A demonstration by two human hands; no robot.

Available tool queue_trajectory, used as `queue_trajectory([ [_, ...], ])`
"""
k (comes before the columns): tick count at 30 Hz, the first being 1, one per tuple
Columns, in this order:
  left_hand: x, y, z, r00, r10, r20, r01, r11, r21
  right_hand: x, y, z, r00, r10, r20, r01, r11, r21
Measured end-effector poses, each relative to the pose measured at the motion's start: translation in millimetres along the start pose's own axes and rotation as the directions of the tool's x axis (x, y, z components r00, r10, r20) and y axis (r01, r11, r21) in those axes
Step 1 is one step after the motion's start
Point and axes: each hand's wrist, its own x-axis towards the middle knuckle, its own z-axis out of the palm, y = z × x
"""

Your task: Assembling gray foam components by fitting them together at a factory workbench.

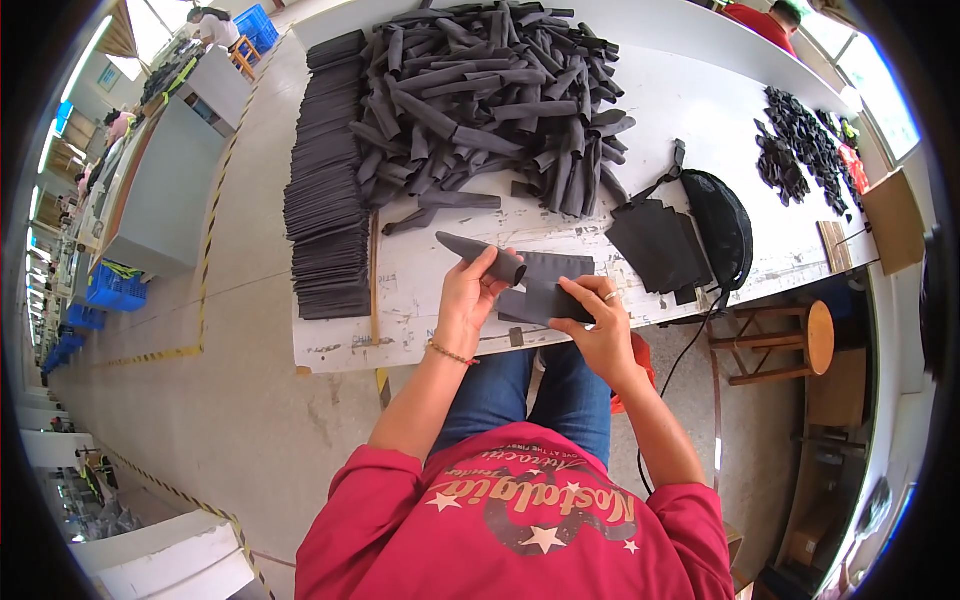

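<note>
My left hand (pixel 466 298) is closed around a dark grey rolled fabric piece (pixel 508 267), a tube with a pointed far end. In my right hand (pixel 603 328), fingers and thumb pinch a flat dark grey fabric piece (pixel 543 299) that reaches toward the left hand. More flat fabric (pixel 570 263) lies on the table just beyond the hands. A large heap of similar rolled pieces (pixel 480 95) rises at the back of the white table (pixel 430 270). Along its left side runs a long, tight stack of flat dark pieces (pixel 325 200).
Fanned dark panels (pixel 655 245) and a black bag (pixel 722 225) lie to my right. Small black pieces (pixel 785 165) are scattered farther right, near cardboard (pixel 897 222). A wooden stool (pixel 818 338) stands below the right table edge, beside a hanging black cord (pixel 672 370). People sit farther off.
</note>
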Motion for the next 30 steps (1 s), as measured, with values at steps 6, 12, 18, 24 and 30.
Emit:
queue_trajectory([
  [6, -1, 2, 1, 1.000, 0.003, 0.000, -0.003, 1.000, -0.017, -2, 1, -2, 0.990, 0.138, 0.016, -0.138, 0.989, 0.059],
  [12, -3, 3, 0, 1.000, 0.003, -0.005, -0.003, 1.000, -0.029, -2, -2, 1, 0.995, 0.094, 0.013, -0.095, 0.988, 0.122],
  [18, -7, 4, 3, 1.000, 0.003, 0.008, -0.003, 1.000, 0.001, 5, -13, 5, 0.994, 0.107, -0.011, -0.107, 0.994, 0.018],
  [24, -15, 3, 8, 0.998, -0.010, 0.065, 0.008, 0.999, 0.032, 11, -6, 12, 0.969, -0.200, -0.146, 0.163, 0.959, -0.232],
  [30, -22, -1, 16, 0.994, 0.059, 0.089, -0.060, 0.998, 0.012, 15, -11, 15, 0.928, -0.316, -0.195, 0.224, 0.895, -0.385],
])
